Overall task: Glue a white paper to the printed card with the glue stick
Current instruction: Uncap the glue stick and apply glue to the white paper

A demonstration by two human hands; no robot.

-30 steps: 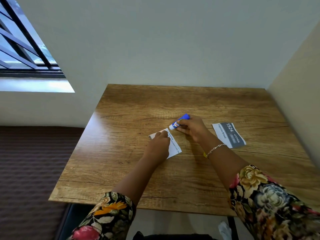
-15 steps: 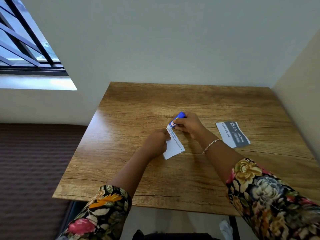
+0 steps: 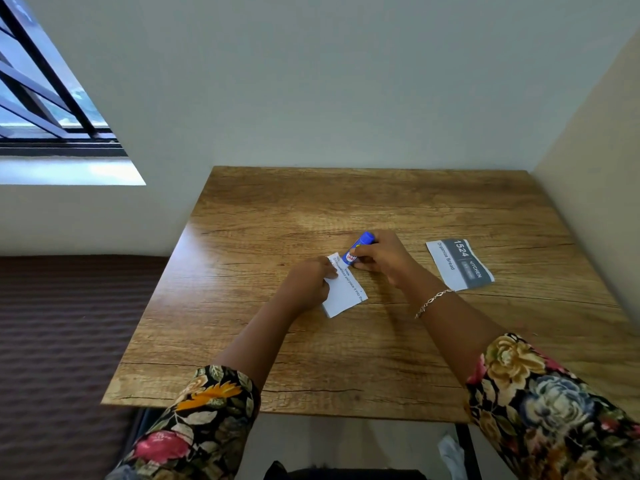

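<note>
A small white paper with a line of print along one edge lies in the middle of the wooden table. My left hand presses on its left part and pins it down. My right hand grips a blue glue stick, tilted, with its lower end on the paper's far edge. The printed card, grey and white with "1524" on it, lies flat to the right, apart from both hands.
The table stands in a corner: a wall runs along its far edge and another along its right side. A barred window is at the upper left. Dark ribbed flooring lies left of the table.
The glue stick's end has slid a little along the paper's far edge. My left hand shifted slightly on the paper, which has turned a bit. The card has not moved.
</note>
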